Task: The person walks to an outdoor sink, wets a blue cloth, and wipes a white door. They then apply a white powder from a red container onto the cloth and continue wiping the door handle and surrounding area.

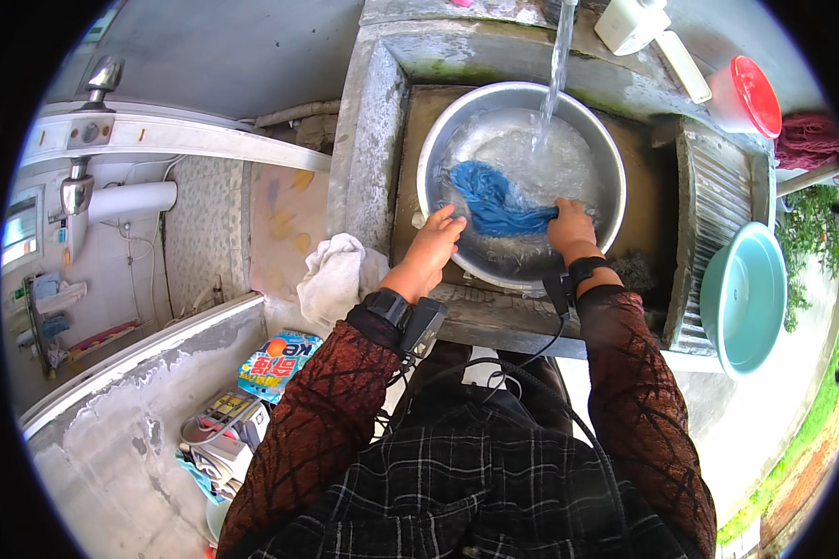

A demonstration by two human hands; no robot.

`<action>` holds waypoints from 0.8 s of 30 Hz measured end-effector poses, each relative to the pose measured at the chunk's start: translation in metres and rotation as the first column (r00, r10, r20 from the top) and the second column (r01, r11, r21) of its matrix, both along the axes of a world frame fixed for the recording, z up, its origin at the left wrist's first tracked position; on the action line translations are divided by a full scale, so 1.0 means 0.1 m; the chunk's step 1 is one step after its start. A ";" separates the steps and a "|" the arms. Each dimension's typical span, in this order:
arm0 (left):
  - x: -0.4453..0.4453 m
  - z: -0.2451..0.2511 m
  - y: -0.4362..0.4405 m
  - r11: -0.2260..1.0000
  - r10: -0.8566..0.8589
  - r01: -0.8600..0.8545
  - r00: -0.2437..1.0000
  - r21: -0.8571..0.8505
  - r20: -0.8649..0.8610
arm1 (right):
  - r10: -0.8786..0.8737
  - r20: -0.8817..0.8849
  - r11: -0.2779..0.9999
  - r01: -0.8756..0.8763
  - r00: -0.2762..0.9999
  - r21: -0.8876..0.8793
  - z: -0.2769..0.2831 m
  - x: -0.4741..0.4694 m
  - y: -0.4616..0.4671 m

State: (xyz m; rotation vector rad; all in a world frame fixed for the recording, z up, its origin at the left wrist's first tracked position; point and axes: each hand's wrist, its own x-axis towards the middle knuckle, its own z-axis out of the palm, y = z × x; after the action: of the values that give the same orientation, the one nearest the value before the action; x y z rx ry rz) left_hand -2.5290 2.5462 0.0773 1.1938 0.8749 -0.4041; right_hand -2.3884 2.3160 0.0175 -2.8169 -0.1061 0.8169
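Observation:
A round metal basin stands in the concrete sink with water in it. Partly under the water lies a blue cloth, bunched and curved. My right hand pinches the cloth's right end inside the basin. Over the basin's lower left rim is my left hand, its fingers apart and nothing seen in them; whether it touches the rim is unclear. A stream of water falls from above into the far side of the basin.
A ribbed concrete washboard and a turquoise plastic basin are at the right. Behind stand a white plastic jug and a red-rimmed bucket. A white towel hangs over the left ledge. Cables run from my wrists.

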 end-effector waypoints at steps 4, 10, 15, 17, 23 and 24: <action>0.01 -0.01 -0.03 1.000 0.022 -0.022 0.999 -0.008 -0.032 | 0.324 -0.035 0.945 -0.323 0.945 0.044 0.04 -0.22 0.10; 0.14 0.02 -0.04 0.986 0.094 -0.102 0.994 -0.129 -0.063 | 0.205 0.091 0.729 -0.214 0.975 0.651 0.54 -0.52 0.48; 0.27 0.02 0.00 0.906 0.229 -0.206 0.973 -0.369 0.018 | 0.186 0.193 0.388 -0.253 0.963 0.886 1.34 -0.76 0.44; 0.26 0.01 -0.01 0.822 0.227 -0.184 0.974 -0.539 0.013 | 0.179 0.250 0.468 -0.305 0.952 0.830 1.54 -0.82 0.46; 0.28 -0.05 -0.24 0.727 0.340 -0.295 0.939 -0.620 -0.048 | 0.062 0.175 0.605 -0.176 0.983 0.777 1.59 -0.88 0.61; 0.30 -0.04 -0.26 0.740 0.326 -0.312 0.941 -0.596 -0.087 | 0.064 0.140 0.633 -0.149 0.988 0.760 1.56 -0.85 0.62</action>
State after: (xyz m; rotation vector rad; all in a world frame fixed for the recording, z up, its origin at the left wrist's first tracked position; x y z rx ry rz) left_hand -2.4989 2.5201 0.0731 0.4366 0.8240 -0.3480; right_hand -2.4734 2.3778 0.1731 -2.0231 -0.5158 0.4706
